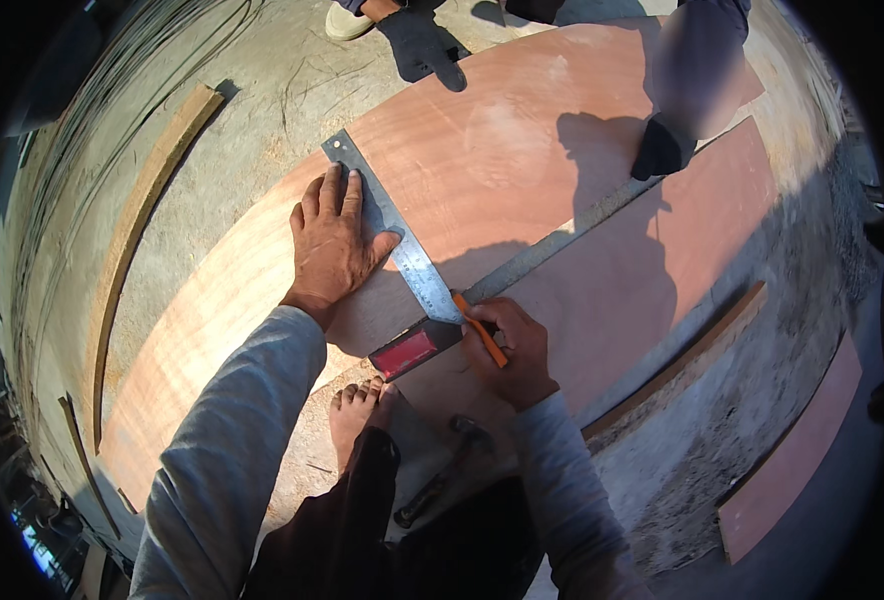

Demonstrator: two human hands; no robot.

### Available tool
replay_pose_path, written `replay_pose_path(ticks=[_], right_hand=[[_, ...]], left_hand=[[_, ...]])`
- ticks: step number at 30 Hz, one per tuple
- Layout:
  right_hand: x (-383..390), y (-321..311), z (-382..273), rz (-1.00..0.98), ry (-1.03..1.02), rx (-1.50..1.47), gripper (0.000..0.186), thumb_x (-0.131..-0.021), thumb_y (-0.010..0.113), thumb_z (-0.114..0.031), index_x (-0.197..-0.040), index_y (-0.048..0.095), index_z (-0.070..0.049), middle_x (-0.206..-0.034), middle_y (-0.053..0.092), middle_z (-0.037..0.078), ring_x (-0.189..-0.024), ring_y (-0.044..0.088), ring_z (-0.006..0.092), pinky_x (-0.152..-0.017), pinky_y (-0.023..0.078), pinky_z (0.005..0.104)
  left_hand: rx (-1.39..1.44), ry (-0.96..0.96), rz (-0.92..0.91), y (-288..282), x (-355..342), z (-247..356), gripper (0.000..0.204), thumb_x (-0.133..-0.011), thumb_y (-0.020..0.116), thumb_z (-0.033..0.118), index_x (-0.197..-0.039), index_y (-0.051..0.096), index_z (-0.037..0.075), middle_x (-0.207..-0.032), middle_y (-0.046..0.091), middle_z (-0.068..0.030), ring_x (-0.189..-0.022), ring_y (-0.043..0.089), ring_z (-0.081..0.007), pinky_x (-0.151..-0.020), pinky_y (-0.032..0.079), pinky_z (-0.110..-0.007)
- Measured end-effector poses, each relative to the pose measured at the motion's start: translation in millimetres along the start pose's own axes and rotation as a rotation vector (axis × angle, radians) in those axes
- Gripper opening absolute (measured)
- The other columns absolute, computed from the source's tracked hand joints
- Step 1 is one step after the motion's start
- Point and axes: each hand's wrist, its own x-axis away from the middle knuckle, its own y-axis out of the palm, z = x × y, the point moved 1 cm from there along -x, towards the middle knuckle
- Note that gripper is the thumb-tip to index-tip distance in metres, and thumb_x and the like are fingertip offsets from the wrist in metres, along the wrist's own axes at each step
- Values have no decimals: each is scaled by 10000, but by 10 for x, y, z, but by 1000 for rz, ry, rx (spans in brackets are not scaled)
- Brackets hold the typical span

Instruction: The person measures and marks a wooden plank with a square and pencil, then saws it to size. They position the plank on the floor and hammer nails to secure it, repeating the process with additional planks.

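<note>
A metal try square [412, 260] with a red-and-black handle [400, 352] lies across a sheet of pinkish plywood [522, 140]. My left hand [334, 240] presses on the blade and the board beside it, fingers spread. At the square's inner end, my right hand [512, 355] grips an orange pencil-like tool [472, 320] against the board's edge, along a narrow gap to a second plywood sheet [712, 230]. A hammer [437, 475] lies by my bare foot [357, 420].
A co-worker's gloved hand [422, 45] hangs above the far edge; another dark-gloved hand or foot [662, 145] rests on the board at right. Wooden battens [147, 200] [692, 355], loose wires [82, 120] and a plywood offcut [792, 450] lie around on the concrete floor [272, 90].
</note>
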Motion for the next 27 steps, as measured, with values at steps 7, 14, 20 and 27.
replay_pose_path(ticks=[7, 14, 20, 27], right_hand=[[-119, -65, -25, -138, -65, 98, 180, -788, 716, 34, -945, 635, 4, -899, 670, 168, -762, 694, 304, -652, 564, 372], [257, 223, -164, 314, 210, -24, 210, -850, 708, 29, -1034, 609, 4, -1072, 604, 149, -936, 634, 211, -806, 524, 311], [508, 678, -39, 538, 475, -328, 264, -876, 723, 14, -1079, 560, -28, -1055, 554, 36, -915, 556, 89, -801, 473, 222], [435, 650, -66, 521, 449, -298, 233, -875, 731, 10, -1032, 564, -35, -1024, 547, 19, -893, 540, 65, -774, 462, 206]], left_hand=[[27, -21, -26, 0, -8, 11, 987, -808, 667, 656, -1505, 401, 8, -1557, 332, -239, -1431, 291, -413, -1168, 232, -546], [113, 4, 32, 38, 29, -14, 965, -816, 667, 626, -1482, 414, -25, -1553, 315, -267, -1431, 273, -435, -1146, 225, -560], [204, -50, 83, 43, 54, 3, 871, -845, 696, 497, -1482, 408, -23, -1557, 303, -257, -1442, 258, -422, -1188, 192, -532], [225, -75, 150, 53, 78, 36, 815, -854, 701, 469, -1430, 459, -54, -1529, 338, -251, -1425, 284, -407, -1184, 214, -525]])
